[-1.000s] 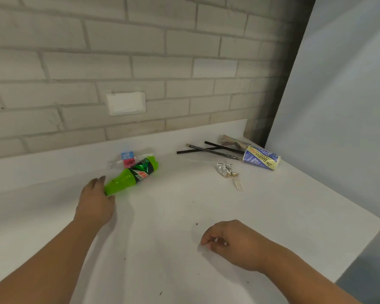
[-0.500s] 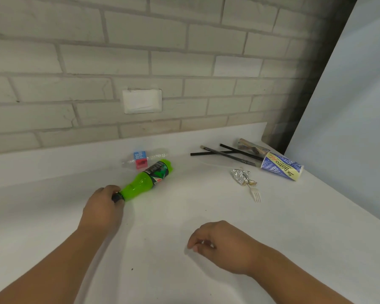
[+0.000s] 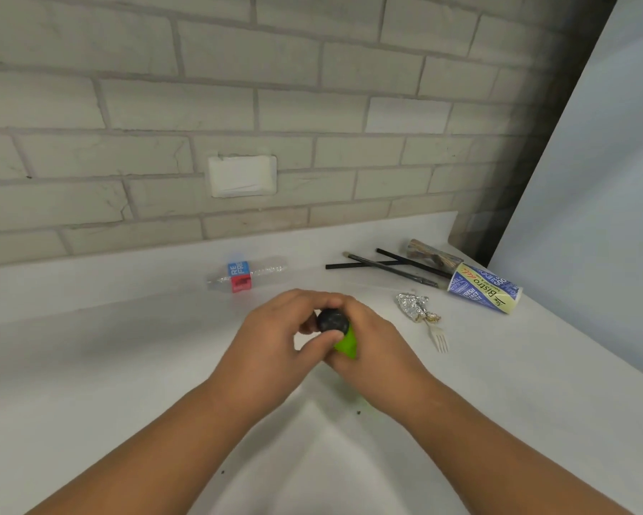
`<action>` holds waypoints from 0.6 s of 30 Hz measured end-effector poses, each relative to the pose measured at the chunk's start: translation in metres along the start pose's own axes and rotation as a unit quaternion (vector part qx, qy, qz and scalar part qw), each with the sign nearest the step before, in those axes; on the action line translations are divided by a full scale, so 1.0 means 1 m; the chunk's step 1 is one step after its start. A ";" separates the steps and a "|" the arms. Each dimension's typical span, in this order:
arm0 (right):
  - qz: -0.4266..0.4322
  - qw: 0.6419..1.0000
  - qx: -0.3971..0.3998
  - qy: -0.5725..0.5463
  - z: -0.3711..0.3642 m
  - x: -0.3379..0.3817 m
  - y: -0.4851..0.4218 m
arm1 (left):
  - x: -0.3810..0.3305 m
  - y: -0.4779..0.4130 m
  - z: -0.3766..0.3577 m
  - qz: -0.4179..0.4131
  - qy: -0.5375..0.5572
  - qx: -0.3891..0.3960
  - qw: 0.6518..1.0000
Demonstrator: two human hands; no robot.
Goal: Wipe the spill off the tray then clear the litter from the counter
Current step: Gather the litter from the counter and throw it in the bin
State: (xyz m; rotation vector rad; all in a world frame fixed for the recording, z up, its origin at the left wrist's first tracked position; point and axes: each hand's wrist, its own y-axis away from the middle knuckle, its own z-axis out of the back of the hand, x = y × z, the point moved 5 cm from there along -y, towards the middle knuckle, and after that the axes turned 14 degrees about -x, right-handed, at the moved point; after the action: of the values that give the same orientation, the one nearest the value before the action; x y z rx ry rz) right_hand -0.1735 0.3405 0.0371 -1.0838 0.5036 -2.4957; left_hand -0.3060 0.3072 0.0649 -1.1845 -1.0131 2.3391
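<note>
A: The left hand (image 3: pixel 271 340) pinches the cap (image 3: pixel 333 320), the right hand (image 3: pixel 372 343) wraps the bottle (image 3: pixel 346 341), held above the desk (image 3: pixel 126 366).
B: If that cap twists loose, dregs could spill. Beyond lie the fork (image 3: pixel 440 338), foil (image 3: pixel 413 306) and cup (image 3: pixel 483 288); no tray in view.

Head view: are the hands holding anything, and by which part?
Both hold the green bottle: the left hand pinches its dark cap, the right hand grips the green body just below the cap.
</note>
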 end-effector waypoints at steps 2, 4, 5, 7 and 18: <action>-0.020 1.000 -0.010 0.012 0.006 -0.005 -0.002 | 0.004 -0.002 -0.006 0.016 0.008 0.005 1.000; -0.055 0.997 -0.047 0.009 0.017 -0.018 -0.006 | 0.019 -0.004 -0.011 0.036 -0.010 0.010 0.999; -0.078 0.995 -0.067 0.011 0.024 -0.025 -0.007 | 0.030 -0.005 -0.013 0.049 -0.025 0.016 0.998; -0.116 0.989 -0.087 0.027 0.036 -0.040 -0.009 | 0.060 -0.008 -0.017 0.080 -0.066 0.037 0.994; -0.216 0.962 -0.168 -0.009 0.070 -0.080 -0.001 | 0.206 -0.043 -0.007 0.251 -0.273 0.083 0.925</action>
State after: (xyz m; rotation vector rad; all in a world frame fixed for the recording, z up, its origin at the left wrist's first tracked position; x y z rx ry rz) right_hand -0.0703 0.3665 0.0329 -1.4789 0.7783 -2.8365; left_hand -0.4253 0.4566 -0.0237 -0.8009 -0.6840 3.2055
